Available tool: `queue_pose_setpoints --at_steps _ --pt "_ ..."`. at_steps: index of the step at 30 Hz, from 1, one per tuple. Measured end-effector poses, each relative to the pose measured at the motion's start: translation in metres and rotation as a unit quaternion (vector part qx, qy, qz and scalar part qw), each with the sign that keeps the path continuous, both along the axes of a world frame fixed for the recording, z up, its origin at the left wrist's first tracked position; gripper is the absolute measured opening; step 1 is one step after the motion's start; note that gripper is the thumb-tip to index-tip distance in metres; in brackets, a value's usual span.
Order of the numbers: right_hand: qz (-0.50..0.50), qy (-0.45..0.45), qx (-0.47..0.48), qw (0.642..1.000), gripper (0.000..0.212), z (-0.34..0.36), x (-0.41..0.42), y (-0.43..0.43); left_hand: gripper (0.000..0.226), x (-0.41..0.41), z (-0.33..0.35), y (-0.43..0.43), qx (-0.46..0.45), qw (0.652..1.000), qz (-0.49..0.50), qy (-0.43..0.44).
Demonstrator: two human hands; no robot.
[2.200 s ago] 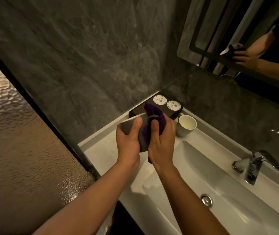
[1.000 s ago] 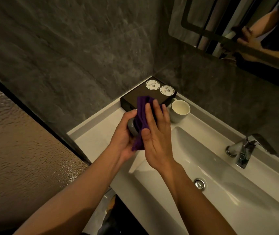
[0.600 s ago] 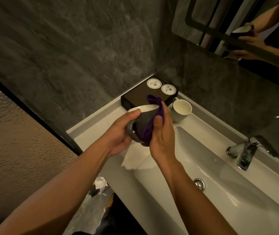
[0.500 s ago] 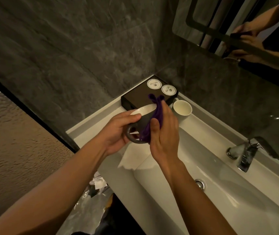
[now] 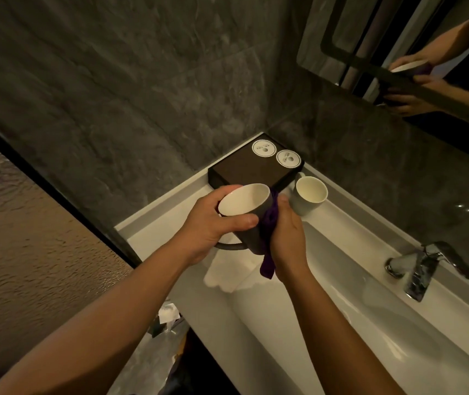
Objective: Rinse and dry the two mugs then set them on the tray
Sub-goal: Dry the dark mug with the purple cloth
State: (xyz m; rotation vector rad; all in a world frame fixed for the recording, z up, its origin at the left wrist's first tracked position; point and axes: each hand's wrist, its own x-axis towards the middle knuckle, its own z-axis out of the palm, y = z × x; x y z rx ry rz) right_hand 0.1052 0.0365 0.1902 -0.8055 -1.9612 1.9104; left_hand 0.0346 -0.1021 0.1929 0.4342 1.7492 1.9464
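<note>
My left hand [image 5: 210, 223] grips a grey mug [image 5: 244, 212] with a white inside, thumb across its front below the rim, mouth tilted up toward me. Its handle [image 5: 231, 247] points down under my palm. My right hand [image 5: 287, 238] holds a purple cloth [image 5: 268, 232] against the mug's right side; a cloth end hangs below. A second, light mug [image 5: 308, 196] stands upright on the counter beside the dark tray [image 5: 244, 169], which sits in the back corner. Two round white coasters [image 5: 276, 153] lie on the tray.
The white basin [image 5: 341, 309] lies below and right of my hands, with a chrome tap [image 5: 421, 269] at the right. A white paper towel [image 5: 227, 275] lies on the counter edge. Dark stone walls close the corner; a mirror [image 5: 398, 47] hangs upper right.
I have turned the grey mug in my hands, from side-on to mouth facing up, while my right hand kept wiping its outside with the cloth, now low on its right side.
</note>
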Motion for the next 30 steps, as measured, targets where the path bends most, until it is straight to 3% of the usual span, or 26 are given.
queue_pose_setpoints --at_steps 3,7,9,12,15,18,21,24,27,30 --pt "-0.012 0.023 0.026 0.999 0.045 -0.007 0.003 -0.012 0.065 -0.004 -0.001 -0.001 -0.021 0.998 0.06 -0.019" --pt "-0.012 0.068 0.155 0.985 0.067 -0.013 0.007 -0.021 0.064 -0.003 -0.002 -0.002 -0.042 0.999 0.013 -0.01" --pt "0.001 0.076 0.221 0.972 0.067 -0.011 0.006 -0.018 0.064 -0.002 0.002 -0.002 -0.041 0.999 0.0 -0.035" --pt "0.021 0.085 0.239 0.967 0.06 -0.013 0.004 -0.015 0.058 -0.005 0.005 -0.001 -0.039 0.999 0.002 -0.032" --pt "0.025 0.072 0.081 0.994 0.048 -0.007 -0.002 -0.01 0.047 -0.007 0.005 -0.003 -0.044 0.999 0.016 0.012" --pt "0.027 0.0 -0.085 0.996 0.041 -0.005 -0.005 0.0 0.049 -0.009 0.006 -0.004 -0.058 0.997 0.019 0.048" --pt "-0.014 -0.057 -0.258 0.964 0.034 -0.007 -0.008 0.008 0.056 -0.01 0.007 -0.001 -0.067 0.993 0.016 0.101" --pt "-0.011 -0.066 -0.411 0.909 0.045 -0.004 -0.011 0.01 0.057 -0.009 0.007 0.002 -0.068 0.985 0.013 0.16" --pt "-0.005 -0.039 -0.476 0.879 0.038 -0.007 -0.01 0.011 0.063 -0.009 0.005 0.004 -0.067 0.977 0.032 0.198" --pt "-0.023 -0.031 -0.51 0.859 0.051 -0.015 -0.009 0.009 0.073 -0.008 -0.001 0.006 -0.072 0.972 0.055 0.219"
